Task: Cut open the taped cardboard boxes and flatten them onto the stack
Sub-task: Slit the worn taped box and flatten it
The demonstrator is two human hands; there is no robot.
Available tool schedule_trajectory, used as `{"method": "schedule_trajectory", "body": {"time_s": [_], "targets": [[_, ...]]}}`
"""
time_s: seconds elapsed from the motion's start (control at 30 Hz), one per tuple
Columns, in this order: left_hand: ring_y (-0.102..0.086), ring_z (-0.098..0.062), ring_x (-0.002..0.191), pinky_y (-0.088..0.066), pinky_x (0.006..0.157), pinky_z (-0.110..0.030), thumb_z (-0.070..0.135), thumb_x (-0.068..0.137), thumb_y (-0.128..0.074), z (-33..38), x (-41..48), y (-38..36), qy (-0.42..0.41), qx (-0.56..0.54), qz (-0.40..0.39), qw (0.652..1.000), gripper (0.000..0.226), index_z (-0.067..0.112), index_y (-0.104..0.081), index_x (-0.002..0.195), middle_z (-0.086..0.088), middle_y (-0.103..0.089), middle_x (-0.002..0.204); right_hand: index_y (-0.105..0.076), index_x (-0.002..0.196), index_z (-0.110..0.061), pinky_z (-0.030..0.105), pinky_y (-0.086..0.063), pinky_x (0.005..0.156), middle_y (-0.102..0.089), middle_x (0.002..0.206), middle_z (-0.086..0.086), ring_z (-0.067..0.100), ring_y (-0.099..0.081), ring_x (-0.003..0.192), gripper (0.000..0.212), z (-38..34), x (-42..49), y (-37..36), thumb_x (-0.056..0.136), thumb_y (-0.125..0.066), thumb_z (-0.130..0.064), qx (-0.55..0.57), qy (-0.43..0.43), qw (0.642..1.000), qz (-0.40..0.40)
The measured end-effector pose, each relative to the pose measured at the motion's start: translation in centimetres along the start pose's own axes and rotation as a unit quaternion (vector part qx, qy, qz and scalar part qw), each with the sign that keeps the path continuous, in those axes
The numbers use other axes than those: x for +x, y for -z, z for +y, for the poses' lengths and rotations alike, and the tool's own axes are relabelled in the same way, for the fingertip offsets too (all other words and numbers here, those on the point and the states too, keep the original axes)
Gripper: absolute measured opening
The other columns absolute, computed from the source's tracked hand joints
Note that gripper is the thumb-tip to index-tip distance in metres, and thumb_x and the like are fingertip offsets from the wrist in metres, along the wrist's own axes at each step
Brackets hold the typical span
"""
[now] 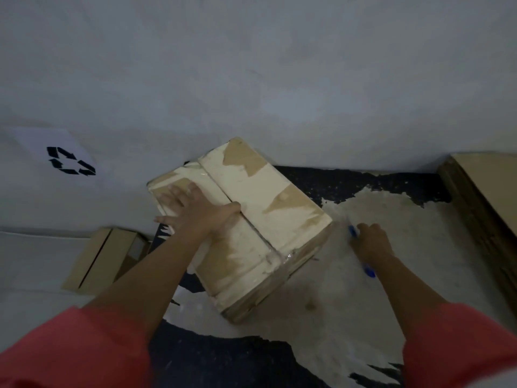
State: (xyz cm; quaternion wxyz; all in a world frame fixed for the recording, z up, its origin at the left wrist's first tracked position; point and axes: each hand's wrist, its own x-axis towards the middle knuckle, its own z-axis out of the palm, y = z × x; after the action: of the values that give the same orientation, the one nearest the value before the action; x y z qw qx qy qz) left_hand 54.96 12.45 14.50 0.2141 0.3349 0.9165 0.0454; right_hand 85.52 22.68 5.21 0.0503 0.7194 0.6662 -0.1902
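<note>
Dark floor (363, 303) with white splashes lies under the taped box (268, 197), which sits in the middle, close to the white wall (279, 79). On its top the left hand (195, 211) lies flat with fingers spread, holding it down. Just beside the box's right side the right hand (369, 242) is curled round a blue cutter (353, 231), so the taped seam (251, 222), which runs away from the person, lies to the left of that hand.
</note>
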Motion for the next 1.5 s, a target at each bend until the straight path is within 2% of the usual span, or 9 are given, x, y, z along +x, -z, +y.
{"method": "schedule_trajectory", "body": {"time_s": [0.2, 0.33, 0.43, 0.53, 0.87, 1.0, 1.13, 1.37, 1.5], "targets": [[0.025, -0.045, 0.141, 0.004, 0.109, -0.068, 0.086, 0.072, -0.043, 0.0, 0.4, -0.1, -0.092, 0.048, 0.01, 0.995, 0.118, 0.021, 0.013, 0.153, -0.013, 0.025, 0.158, -0.065, 0.107, -0.005, 0.037, -0.041, 0.088, -0.058, 0.109, 0.019, 0.036, -0.054, 0.104, 0.022, -8.0, -2.0, 6.5, 0.087, -0.061, -0.014, 0.225, 0.186, 0.925, 0.242], [0.024, -0.045, 0.141, 0.001, 0.11, -0.069, 0.087, 0.071, -0.042, 0.9, 1.4, 0.1, -0.141, 0.081, 0.007, 0.987, 0.117, 0.023, 0.011, 0.153, -0.011, 0.023, 0.159, -0.056, 0.126, -0.021, 0.039, -0.031, 0.103, -0.045, 0.133, 0.006, 0.023, -0.039, 0.126, 0.05, -14.7, -5.5, 7.4, 0.083, -0.065, -0.044, 0.098, 0.337, 0.932, 0.085], [0.024, -0.045, 0.141, 0.002, 0.111, -0.068, 0.087, 0.068, -0.047, 1.6, 1.8, 0.2, -0.16, 0.101, 0.004, 0.982, 0.121, 0.024, 0.011, 0.153, -0.01, 0.022, 0.159, -0.032, 0.144, -0.032, 0.046, -0.011, 0.113, -0.013, 0.156, 0.003, 0.024, -0.005, 0.144, 0.085, -16.2, -6.2, 6.3, 0.074, -0.058, -0.072, -0.026, 0.328, 0.944, 0.01], [0.025, -0.045, 0.141, 0.003, 0.111, -0.068, 0.087, 0.068, -0.046, 1.4, 2.2, 0.1, -0.169, 0.101, 0.008, 0.98, 0.121, 0.024, 0.011, 0.153, -0.01, 0.023, 0.159, -0.027, 0.145, -0.034, 0.05, -0.009, 0.113, -0.004, 0.158, 0.004, 0.026, 0.002, 0.145, 0.098, -16.3, -5.8, 6.2, 0.065, -0.06, -0.079, -0.057, 0.307, 0.95, -0.003], [0.016, -0.042, 0.145, 0.004, 0.108, -0.07, 0.086, 0.07, -0.042, 1.8, 1.5, 0.2, -0.14, 0.064, 0.049, 0.987, 0.11, 0.026, -0.001, 0.153, -0.01, 0.012, 0.161, -0.034, 0.127, -0.015, 0.047, -0.044, 0.085, -0.043, 0.123, 0.013, 0.034, -0.04, 0.113, 0.06, -19.2, -8.2, 6.4, 0.079, -0.051, -0.046, -0.114, 0.271, 0.955, 0.042], [0.02, -0.047, 0.142, 0.0, 0.105, -0.076, 0.073, 0.073, -0.057, 4.2, 1.1, 0.8, -0.068, 0.041, -0.009, 0.997, 0.117, 0.019, 0.009, 0.153, -0.012, 0.018, 0.16, -0.011, 0.148, -0.007, 0.052, -0.033, 0.103, -0.017, 0.15, 0.028, 0.045, -0.021, 0.136, 0.064, -19.7, -9.0, 6.5, 0.095, -0.041, -0.027, -0.188, 0.248, 0.95, 0.003], [0.022, -0.049, 0.14, 0.0, 0.102, -0.077, 0.069, 0.071, -0.062, 4.0, 0.9, 0.4, -0.074, 0.017, -0.023, 0.997, 0.121, 0.017, 0.011, 0.153, -0.012, 0.02, 0.159, 0.005, 0.152, -0.015, 0.063, -0.029, 0.103, 0.003, 0.155, 0.025, 0.048, -0.004, 0.141, 0.076, -19.9, -9.3, 6.4, 0.096, -0.043, -0.034, -0.15, 0.18, 0.971, -0.052], [-0.019, -0.037, 0.142, -0.02, 0.112, -0.058, 0.061, 0.056, -0.057, 2.8, 1.4, 4.5, -0.192, -0.103, -0.086, 0.972, 0.109, 0.012, -0.021, 0.147, -0.014, -0.022, 0.155, -0.035, 0.136, -0.007, 0.032, -0.038, 0.077, -0.05, 0.128, 0.017, 0.032, -0.051, 0.112, 0.047, -19.4, -9.0, 10.5, 0.093, -0.045, -0.024, -0.08, 0.253, 0.961, -0.076], [-0.05, -0.024, 0.082, -0.047, 0.067, -0.04, 0.022, 0.073, -0.059, 0.2, 0.9, 8.1, -0.205, -0.363, -0.095, 0.904, 0.058, 0.022, -0.031, 0.124, -0.007, -0.049, 0.1, -0.052, 0.114, -0.003, 0.029, -0.038, 0.07, -0.055, 0.109, 0.013, 0.024, -0.051, 0.087, 0.026, -17.4, -8.2, 14.2, 0.096, -0.038, -0.014, 0.03, 0.264, 0.963, -0.05]]}}
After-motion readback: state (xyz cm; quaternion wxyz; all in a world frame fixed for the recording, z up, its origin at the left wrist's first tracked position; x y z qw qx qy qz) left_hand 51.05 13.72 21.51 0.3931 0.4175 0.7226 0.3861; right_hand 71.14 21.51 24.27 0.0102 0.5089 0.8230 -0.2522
